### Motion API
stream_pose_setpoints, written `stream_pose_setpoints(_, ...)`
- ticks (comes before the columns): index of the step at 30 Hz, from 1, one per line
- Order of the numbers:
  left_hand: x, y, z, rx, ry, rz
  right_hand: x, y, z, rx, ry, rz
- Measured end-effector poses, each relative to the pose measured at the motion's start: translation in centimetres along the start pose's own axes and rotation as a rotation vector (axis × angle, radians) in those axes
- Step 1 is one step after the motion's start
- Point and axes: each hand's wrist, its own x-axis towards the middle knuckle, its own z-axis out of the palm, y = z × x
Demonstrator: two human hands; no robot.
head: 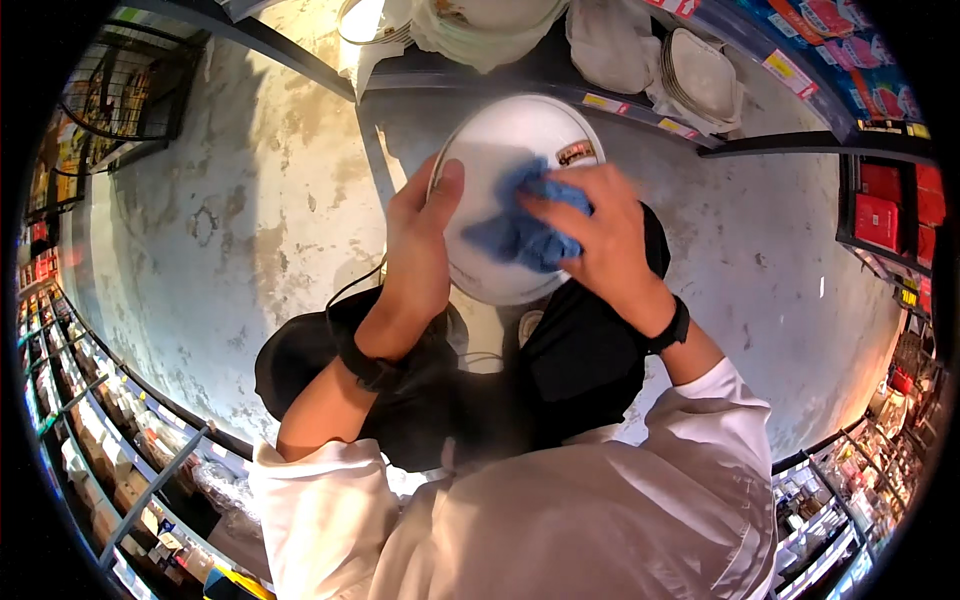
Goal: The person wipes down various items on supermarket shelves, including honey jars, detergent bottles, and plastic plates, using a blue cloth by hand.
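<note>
A round white plate (487, 157) with a dark line round its rim and a small sticker near its right edge is held above my knees. My left hand (426, 232) grips the plate's left edge, its thumb on the upper face. Against the plate's face my right hand (600, 225) presses a crumpled blue cloth (525, 225), slightly blurred, with the fingers bent over it. Both wrists wear black bands.
Ahead, a low dark metal shelf (480, 81) bears stacked plates (487, 30) in thin wrapping and a stack of squarish dishes (701, 79). A wire rack (135, 97) stands at the far left, red boxes (876, 221) at the right. Stocked shelves (150, 480) run behind me.
</note>
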Motion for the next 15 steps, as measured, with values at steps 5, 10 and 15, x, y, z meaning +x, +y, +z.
stream_pose_setpoints(5,0.5,0.0,-1.1,0.098,-0.113,0.044,-0.4,-0.3,-2.6,0.461,-0.128,0.025)
stream_pose_setpoints(10,0.0,1.4,-0.2,-0.139,-0.091,-0.086,-5.3,2.8,-5.6,0.853,0.453,0.369)
stream_pose_setpoints(15,1.4,0.0,-1.8,-0.223,-0.272,-0.125,-6.4,2.7,-4.2,1.389,0.776,0.783)
